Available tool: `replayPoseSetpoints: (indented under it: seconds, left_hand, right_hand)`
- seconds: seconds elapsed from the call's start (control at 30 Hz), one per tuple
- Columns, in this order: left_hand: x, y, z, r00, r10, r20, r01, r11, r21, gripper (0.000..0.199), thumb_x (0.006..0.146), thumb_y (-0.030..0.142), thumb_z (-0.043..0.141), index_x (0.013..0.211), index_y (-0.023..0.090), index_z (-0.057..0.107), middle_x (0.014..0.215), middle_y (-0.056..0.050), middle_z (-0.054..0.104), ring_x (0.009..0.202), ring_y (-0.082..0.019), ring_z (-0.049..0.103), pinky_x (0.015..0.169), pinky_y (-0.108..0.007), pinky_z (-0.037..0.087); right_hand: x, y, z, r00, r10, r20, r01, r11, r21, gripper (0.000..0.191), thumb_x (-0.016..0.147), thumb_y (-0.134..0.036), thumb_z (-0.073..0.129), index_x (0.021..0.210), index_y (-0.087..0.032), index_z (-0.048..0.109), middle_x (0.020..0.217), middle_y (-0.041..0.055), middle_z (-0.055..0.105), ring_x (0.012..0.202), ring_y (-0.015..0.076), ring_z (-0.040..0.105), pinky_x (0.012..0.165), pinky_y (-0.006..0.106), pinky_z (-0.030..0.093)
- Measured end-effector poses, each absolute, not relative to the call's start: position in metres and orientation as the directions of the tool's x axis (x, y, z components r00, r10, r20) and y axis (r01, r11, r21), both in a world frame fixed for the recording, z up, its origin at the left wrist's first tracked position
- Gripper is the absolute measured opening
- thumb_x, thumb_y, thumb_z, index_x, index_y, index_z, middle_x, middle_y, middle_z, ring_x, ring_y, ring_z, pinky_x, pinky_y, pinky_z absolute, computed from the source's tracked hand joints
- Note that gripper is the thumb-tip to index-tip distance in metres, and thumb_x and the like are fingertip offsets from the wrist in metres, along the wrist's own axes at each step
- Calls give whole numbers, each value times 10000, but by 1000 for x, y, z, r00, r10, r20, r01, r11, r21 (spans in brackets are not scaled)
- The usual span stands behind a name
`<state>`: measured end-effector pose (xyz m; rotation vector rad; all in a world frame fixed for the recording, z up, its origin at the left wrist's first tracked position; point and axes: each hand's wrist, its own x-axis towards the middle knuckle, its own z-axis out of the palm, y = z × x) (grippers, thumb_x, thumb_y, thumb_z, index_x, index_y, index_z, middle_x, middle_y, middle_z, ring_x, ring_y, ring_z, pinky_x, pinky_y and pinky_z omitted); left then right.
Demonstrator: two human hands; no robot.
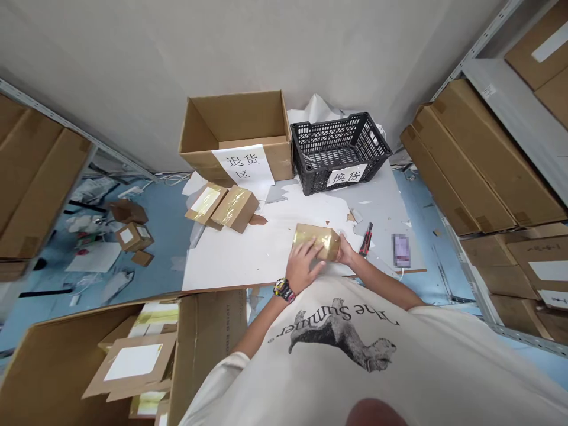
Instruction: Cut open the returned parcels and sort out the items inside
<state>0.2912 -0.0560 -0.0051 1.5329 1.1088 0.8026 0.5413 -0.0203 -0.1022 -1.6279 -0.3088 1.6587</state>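
A small cardboard box (306,232) wrapped in shiny clear tape is at the front of the white table, close to my shirt. My left hand (304,261), with a watch at the wrist, rests its fingers over the top and near side of it. Around the box's right end, my right hand (343,249) keeps a grip; its fingers are partly hidden. Just right of that hand lies a red and black utility knife (366,239). Two more taped boxes, a nearer one (236,208) and a labelled one (205,203), sit at the table's left.
Behind stand an open carton (239,160) with a paper sign and a black plastic crate (341,157). A phone (401,251) lies at the right. A large carton (208,343) holding flattened boxes is at the lower left. Shelves with cartons (483,154) flank the table.
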Motion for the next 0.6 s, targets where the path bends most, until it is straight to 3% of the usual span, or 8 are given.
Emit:
replayPoseSetpoints:
  seconds: [0.07, 0.1, 0.17, 0.23, 0.3, 0.4, 0.5, 0.6]
  left_hand:
    - [295, -50, -5, 304, 952, -34, 231, -39, 972, 628, 959, 587, 872, 1528, 344, 767, 1697, -109, 617, 1641, -447, 473, 1420, -641, 315]
    - [293, -46, -11, 219, 975, -37, 219, -12, 976, 648, 1005, 604, 814, 1582, 323, 726, 1684, -118, 628, 1631, -431, 492, 1402, -620, 357]
    - [282, -36, -30, -12, 992, -125, 149, 125, 981, 688, 1095, 646, 655, 1672, 273, 631, 1627, -144, 670, 1580, -389, 563, 1327, -561, 470]
    - [268, -26, -52, -163, 932, -323, 23, 331, 943, 713, 1138, 688, 503, 1665, 221, 615, 1499, -167, 740, 1456, -353, 672, 1215, -519, 575]
    - [258, -21, -71, -169, 871, -460, -66, 456, 888, 701, 1144, 690, 431, 1585, 196, 661, 1430, -169, 770, 1358, -328, 730, 1147, -498, 622]
    - [252, -22, -90, -146, 890, -431, -94, 422, 902, 614, 1145, 653, 433, 1514, 226, 676, 1505, -147, 739, 1364, -282, 726, 1154, -447, 616]
    - [250, -28, -102, -174, 888, -426, -32, 428, 903, 571, 1121, 685, 479, 1414, 236, 675, 1441, -148, 753, 1338, -267, 731, 1124, -426, 616]
    - [245, -32, -112, -156, 830, -536, 113, 554, 825, 557, 1074, 734, 546, 1221, 218, 697, 1302, -164, 789, 1275, -312, 747, 1134, -485, 598]
  right_hand:
    - [537, -19, -101, 96, 588, -803, -355, -734, -579, 698, 972, -911, 428, 1030, -275, 710, 958, 105, 807, 977, 327, 783, 877, 486, 640]
    - [534, -18, -99, 145, 594, -791, -361, -713, -601, 656, 959, -883, 472, 1055, -281, 713, 993, 96, 816, 1012, 327, 780, 890, 475, 642]
    - [527, -17, -94, 320, 671, -669, -313, -592, -743, 514, 903, -753, 634, 1096, -285, 724, 1092, 77, 835, 1107, 318, 764, 959, 444, 641]
    - [520, -18, -90, 416, 759, -501, -217, -452, -865, 440, 805, -555, 765, 1147, -279, 751, 1234, 73, 838, 1231, 307, 738, 1083, 418, 610]
    - [514, -20, -87, 393, 843, -368, -160, -332, -930, 525, 726, -387, 776, 1238, -272, 772, 1392, 81, 805, 1352, 297, 705, 1194, 411, 554]
    - [513, -25, -89, 327, 906, -270, -167, -226, -960, 641, 693, -279, 693, 1329, -283, 772, 1510, 75, 757, 1431, 281, 678, 1262, 429, 506]
    - [523, -32, -98, 315, 891, -328, -147, -296, -944, 429, 742, -272, 651, 1146, -281, 798, 1332, 64, 826, 1336, 293, 722, 1238, 463, 519]
    - [546, -42, -108, 320, 845, -428, 21, -457, -889, 134, 797, -271, 632, 861, -272, 749, 1048, 63, 834, 1198, 319, 738, 1197, 484, 531]
